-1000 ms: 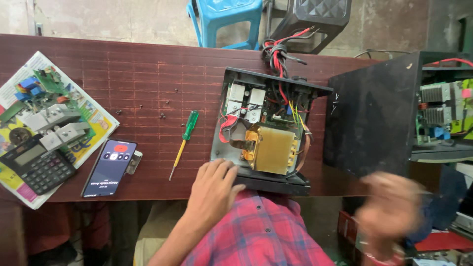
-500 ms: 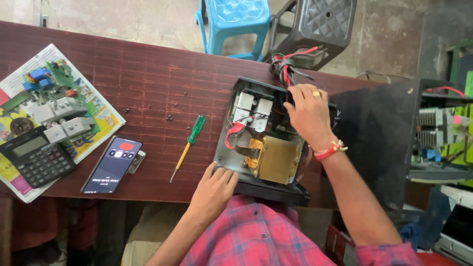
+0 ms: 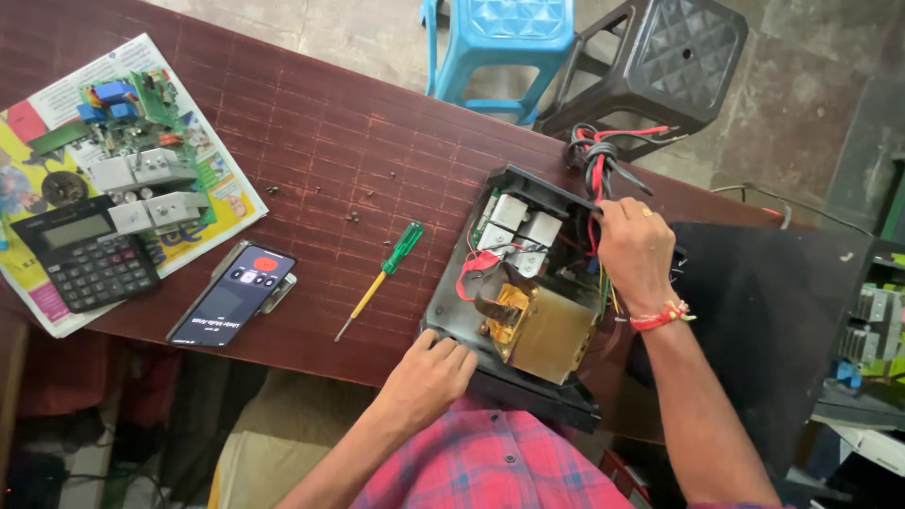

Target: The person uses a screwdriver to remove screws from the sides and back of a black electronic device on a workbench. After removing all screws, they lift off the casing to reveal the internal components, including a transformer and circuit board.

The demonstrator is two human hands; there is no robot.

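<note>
The open black power unit (image 3: 523,302) lies at the near edge of the dark red table (image 3: 311,123), its lid off, a brass-coloured transformer (image 3: 539,325) and two pale relays (image 3: 523,224) showing inside. A second ago the right hand (image 3: 636,250) was a blur off the near right corner of the unit; half a second ago it had come over the far side of the casing. Now it rests on the unit's far right wall, fingers curled down among the red and black wires (image 3: 596,165) that leave the casing there — whether it pinches one wire or only presses on the bundle I cannot tell. So the work has moved from bracing to handling the wiring.

The left hand (image 3: 429,372) has kept its place throughout, fingers bent and pressed on the near left corner of the unit, holding it down.

Just left of the unit lies a green-handled screwdriver (image 3: 382,280), apart from both hands. Further left sit a phone (image 3: 233,294) with a lit screen, then a black calculator (image 3: 87,253) and a green circuit board (image 3: 132,141) on a printed sheet. Small dark screws (image 3: 353,217) are scattered left of the unit — beyond its far side stand a blue stool (image 3: 500,38) and a black stool (image 3: 660,61).
</note>
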